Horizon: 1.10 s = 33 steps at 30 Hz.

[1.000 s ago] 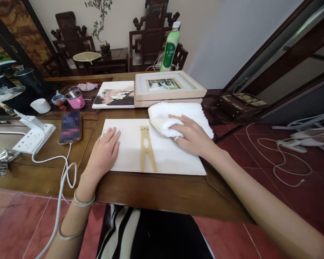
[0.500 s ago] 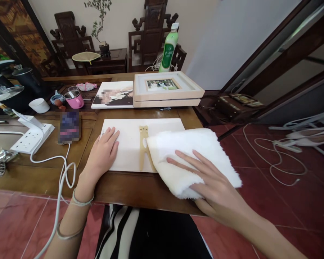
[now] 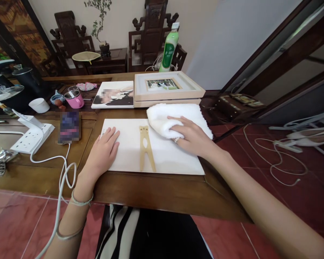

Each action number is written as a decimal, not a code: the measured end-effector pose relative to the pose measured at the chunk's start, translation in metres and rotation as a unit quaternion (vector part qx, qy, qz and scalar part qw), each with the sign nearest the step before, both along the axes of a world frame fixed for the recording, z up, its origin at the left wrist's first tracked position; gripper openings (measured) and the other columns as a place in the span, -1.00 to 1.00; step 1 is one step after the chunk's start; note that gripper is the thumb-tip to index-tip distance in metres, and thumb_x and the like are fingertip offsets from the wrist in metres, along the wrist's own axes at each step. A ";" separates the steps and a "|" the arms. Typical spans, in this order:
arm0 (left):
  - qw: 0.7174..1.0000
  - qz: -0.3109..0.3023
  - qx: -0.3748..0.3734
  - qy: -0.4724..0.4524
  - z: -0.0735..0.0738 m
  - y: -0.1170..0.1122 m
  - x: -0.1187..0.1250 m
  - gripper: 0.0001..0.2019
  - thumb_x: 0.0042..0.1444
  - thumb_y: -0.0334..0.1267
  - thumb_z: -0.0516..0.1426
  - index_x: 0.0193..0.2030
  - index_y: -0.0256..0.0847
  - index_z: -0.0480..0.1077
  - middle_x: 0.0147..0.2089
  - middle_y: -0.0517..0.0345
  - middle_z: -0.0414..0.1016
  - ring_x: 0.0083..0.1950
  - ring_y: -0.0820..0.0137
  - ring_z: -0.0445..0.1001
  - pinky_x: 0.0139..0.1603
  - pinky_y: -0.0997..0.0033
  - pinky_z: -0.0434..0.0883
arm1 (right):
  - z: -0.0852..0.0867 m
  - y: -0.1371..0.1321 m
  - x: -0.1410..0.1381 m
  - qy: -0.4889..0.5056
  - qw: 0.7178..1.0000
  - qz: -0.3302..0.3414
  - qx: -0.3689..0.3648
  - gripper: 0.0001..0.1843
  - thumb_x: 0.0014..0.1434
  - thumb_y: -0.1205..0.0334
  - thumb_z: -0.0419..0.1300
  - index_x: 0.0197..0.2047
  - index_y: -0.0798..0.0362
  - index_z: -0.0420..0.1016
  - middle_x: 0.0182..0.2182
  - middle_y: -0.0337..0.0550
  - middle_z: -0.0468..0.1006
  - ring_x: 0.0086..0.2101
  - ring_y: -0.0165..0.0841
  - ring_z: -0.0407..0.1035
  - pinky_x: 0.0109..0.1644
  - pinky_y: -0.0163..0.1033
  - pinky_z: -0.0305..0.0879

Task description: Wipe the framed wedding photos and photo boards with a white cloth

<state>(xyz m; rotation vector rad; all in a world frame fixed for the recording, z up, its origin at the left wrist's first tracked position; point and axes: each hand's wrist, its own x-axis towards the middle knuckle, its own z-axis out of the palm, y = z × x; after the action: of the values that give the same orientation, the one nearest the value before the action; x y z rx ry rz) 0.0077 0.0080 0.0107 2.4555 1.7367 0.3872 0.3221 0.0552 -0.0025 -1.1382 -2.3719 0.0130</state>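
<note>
A flat white board (image 3: 126, 151) lies on the wooden table before me. Fixed to or resting on it is a tan A-shaped stand piece (image 3: 145, 148), likely a picture-frame easel leg; I cannot tell how it is attached. My left hand (image 3: 104, 149) lies flat with fingers stretched on the board's left part. With my right hand (image 3: 190, 135) I grip a fluffy white cloth (image 3: 162, 117), its fingers bunched into a fold. The cloth covers the board's far right corner and hangs over towards the table's right edge.
Behind the board stand stacked wooden photo frames (image 3: 169, 95), a photo panel (image 3: 113, 99) and a green bottle (image 3: 169, 48). To the left are a phone (image 3: 69, 127), a white power strip (image 3: 32, 138) with looping cables, a pink mug (image 3: 74, 99) and a white cup (image 3: 39, 105).
My right hand has moved the white cloth away from me, from the board's near right corner to its far right side, uncovering the stand piece's right leg. My left hand stays put.
</note>
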 end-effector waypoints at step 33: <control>1.000 0.002 0.013 0.001 -0.001 0.000 0.002 -0.53 0.35 -0.22 -0.15 0.33 -0.29 0.19 0.43 -0.11 0.12 0.47 0.15 0.02 0.39 -0.09 0.11 | 0.007 -0.031 -0.005 -0.011 0.999 0.026 -0.019 -0.53 -0.08 0.53 0.06 -0.12 0.02 0.54 0.15 0.04 0.48 0.25 -0.05 0.18 0.30 0.31 0.07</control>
<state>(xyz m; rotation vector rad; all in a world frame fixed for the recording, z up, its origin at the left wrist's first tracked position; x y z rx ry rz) 0.0093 0.0084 0.0093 2.4713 1.7502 0.4093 0.3171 0.0242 0.0049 -1.0988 -2.4302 0.0641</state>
